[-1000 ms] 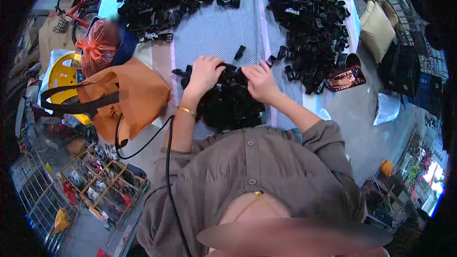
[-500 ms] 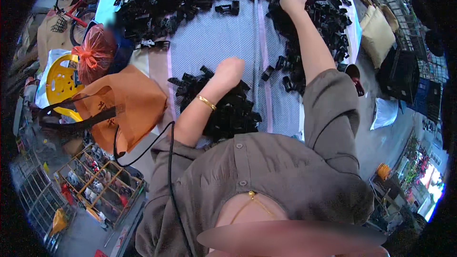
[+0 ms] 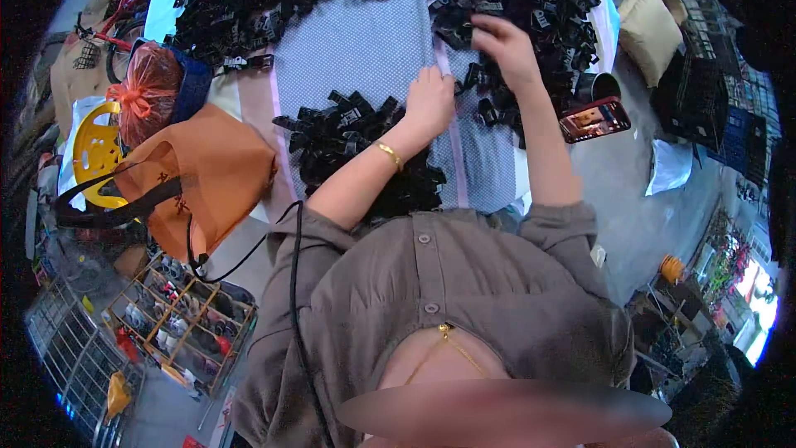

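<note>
Your right hand (image 3: 509, 53), grip too blurred to tell, could scatter parts (image 3: 564, 29) by brushing them; your left hand (image 3: 430, 104) curls, contents hidden.

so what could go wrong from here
The right hand, beside heaped black parts, might scatter a few. The phone, close to the right forearm in this view, could get knocked. The cable, running past the left sleeve, may snag.
</note>
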Available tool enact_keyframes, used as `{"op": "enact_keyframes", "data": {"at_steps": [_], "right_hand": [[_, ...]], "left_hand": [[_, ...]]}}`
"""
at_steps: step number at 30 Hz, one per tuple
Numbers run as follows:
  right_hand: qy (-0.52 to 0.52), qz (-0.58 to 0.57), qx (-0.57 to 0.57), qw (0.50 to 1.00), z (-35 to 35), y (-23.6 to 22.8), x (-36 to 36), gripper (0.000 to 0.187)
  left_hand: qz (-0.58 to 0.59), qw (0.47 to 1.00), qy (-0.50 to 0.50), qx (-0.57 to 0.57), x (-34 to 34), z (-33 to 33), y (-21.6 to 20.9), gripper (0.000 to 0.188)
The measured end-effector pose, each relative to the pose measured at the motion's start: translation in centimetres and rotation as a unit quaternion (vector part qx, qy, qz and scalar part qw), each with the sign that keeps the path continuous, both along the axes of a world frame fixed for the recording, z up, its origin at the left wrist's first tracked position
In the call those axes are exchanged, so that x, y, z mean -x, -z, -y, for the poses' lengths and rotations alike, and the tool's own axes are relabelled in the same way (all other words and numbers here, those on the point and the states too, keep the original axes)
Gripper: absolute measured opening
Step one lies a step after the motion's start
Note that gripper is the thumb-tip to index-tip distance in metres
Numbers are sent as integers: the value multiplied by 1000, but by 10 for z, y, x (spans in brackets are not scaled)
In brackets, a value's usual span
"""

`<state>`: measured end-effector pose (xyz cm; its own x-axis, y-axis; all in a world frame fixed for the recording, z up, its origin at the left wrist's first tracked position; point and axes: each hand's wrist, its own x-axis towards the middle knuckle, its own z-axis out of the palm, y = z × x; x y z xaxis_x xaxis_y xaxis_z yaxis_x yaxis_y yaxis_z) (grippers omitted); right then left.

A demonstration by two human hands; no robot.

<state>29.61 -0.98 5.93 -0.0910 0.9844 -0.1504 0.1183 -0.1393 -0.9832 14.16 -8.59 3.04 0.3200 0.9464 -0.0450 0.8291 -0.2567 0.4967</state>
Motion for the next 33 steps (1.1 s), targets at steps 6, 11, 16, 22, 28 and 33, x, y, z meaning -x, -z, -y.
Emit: {"op": "enact_keyframes", "data": {"at_steps": [6,11,16,22,28,33], "right_hand": [[76,-188,168,965,116,-12,18,32],[95,-38,27,994,142,-17,47,25],[40,79,-89,992,144,-31,49,24],[-26,62,-150,986,145,-45,56,25],[-90,85,-154,980,143,-48,53,25],[-50,144,-126,980,146,-58,62,25]], "left_hand": [[243,956,-69,150,21,12,-38,34],[435,832,-108,326,35,35,-51,41],[651,624,-152,405,52,55,-65,32],[509,778,-104,353,77,55,-74,25],[492,805,-91,318,84,55,-76,37],[541,775,-170,280,76,60,-76,36]]}}
